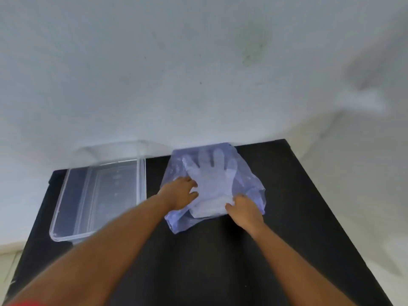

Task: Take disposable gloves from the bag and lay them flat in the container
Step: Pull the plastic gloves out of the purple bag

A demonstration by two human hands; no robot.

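A pale blue see-through plastic bag (249,184) lies on the black table, against the wall. Inside it a stack of clear disposable gloves (209,173) shows, fingers pointing to the wall and cuff end sticking out of the bag's mouth toward me. My left hand (180,192) presses on the bag's left side next to the gloves. My right hand (245,209) pinches the cuff end of the gloves at the bag's mouth. A clear rectangular container (66,195) stands to the left of the bag with nothing visible in it.
The black table (220,261) stands against a white wall (198,74). Its right edge runs diagonally down the right side. Light floor shows beyond both table sides. The container's near left corner overhangs the table's left edge.
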